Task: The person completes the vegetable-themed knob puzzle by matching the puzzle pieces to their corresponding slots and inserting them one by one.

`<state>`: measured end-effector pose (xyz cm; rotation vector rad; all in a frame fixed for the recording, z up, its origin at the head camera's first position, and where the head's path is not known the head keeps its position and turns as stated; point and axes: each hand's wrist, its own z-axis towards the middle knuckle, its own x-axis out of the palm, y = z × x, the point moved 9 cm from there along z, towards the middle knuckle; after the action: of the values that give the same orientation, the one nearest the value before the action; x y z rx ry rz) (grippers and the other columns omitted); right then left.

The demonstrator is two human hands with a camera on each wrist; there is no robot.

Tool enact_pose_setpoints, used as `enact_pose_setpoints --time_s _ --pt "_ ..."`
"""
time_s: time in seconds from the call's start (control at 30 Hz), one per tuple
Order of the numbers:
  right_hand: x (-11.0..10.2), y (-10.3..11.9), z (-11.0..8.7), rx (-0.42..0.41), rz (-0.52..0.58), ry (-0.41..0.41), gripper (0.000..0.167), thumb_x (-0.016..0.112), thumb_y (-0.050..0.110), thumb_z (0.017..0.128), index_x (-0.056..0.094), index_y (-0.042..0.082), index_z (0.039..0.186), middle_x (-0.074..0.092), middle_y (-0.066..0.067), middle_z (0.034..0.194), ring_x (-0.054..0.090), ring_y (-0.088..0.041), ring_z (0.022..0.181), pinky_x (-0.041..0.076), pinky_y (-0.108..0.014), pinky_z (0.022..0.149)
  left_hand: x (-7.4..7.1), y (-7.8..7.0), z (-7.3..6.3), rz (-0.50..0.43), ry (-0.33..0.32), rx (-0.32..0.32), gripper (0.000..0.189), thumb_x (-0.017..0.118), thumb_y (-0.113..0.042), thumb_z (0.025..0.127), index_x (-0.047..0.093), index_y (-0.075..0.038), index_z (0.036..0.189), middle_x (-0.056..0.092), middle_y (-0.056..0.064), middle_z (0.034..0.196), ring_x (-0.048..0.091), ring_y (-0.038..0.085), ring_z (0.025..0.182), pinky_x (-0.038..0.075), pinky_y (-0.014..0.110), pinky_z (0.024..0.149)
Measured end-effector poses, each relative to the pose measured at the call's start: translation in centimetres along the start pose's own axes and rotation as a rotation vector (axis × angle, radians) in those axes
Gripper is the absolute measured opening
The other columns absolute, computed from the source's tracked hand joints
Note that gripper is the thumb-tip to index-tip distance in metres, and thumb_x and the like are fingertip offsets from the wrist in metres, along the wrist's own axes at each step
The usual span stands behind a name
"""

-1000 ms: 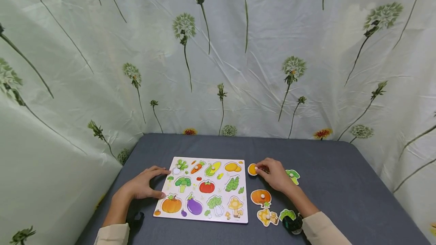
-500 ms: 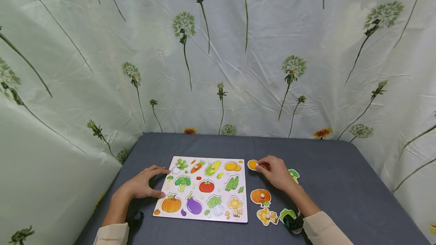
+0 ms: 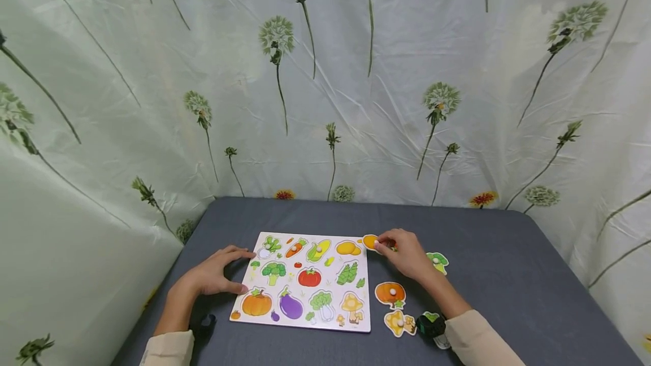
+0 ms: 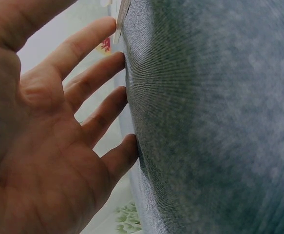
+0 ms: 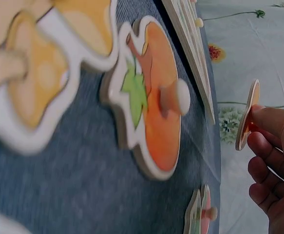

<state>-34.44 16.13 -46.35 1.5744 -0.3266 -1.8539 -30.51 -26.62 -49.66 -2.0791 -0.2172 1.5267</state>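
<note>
A white puzzle board (image 3: 330, 287) printed with vegetables lies flat on the table, several knobs showing along its back row. My left hand (image 3: 218, 271) rests at the board's left edge, thumb and fingers spread; in the left wrist view the fingers (image 4: 100, 114) are extended. My right hand (image 3: 404, 253) pinches a yellow-orange puzzle piece (image 3: 370, 242), which overlaps the board's back right corner in the head view. In the right wrist view this puzzle piece (image 5: 244, 127) is raised, tilted on edge, its knob hidden by the fingertips.
Right of the board lie a pumpkin piece (image 3: 390, 293), a mushroom piece (image 3: 394, 322) and a green piece (image 3: 438, 261). Another green piece (image 3: 431, 317) is partly covered by the dark wrist camera (image 3: 430, 326). Behind the grey table (image 3: 508, 287) hangs a floral curtain (image 3: 325, 72).
My right hand has lifted the yellow-orange puzzle piece from the table and moved it left to the board's back right corner. My left hand stays at the board's edge.
</note>
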Motion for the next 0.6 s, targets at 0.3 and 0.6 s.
enact_pose_setpoints --time_s 0.3,0.6 --pt "1.4 2.2 1.2 -0.009 0.038 0.030 0.014 0.078 0.026 0.093 0.080 0.016 0.102 0.067 0.006 0.088 0.057 -0.009 0.083 0.051 -0.031 0.077 -0.3 -0.3 -0.1 -0.006 -0.004 0.002 0.080 0.090 -0.044 0.071 0.061 -0.023 0.143 0.048 0.018 0.150 0.039 0.049 0.140 0.035 0.076 0.106" --pt "2.7 3.5 2.0 -0.027 0.060 0.038 0.010 0.081 0.024 0.090 0.080 0.017 0.096 0.064 0.008 0.082 0.053 -0.011 0.080 0.048 -0.030 0.077 -0.1 -0.3 -0.1 0.005 -0.010 0.018 0.079 0.089 -0.045 0.072 0.061 -0.024 0.143 0.050 0.016 0.149 0.041 0.048 0.140 0.036 0.075 0.106"
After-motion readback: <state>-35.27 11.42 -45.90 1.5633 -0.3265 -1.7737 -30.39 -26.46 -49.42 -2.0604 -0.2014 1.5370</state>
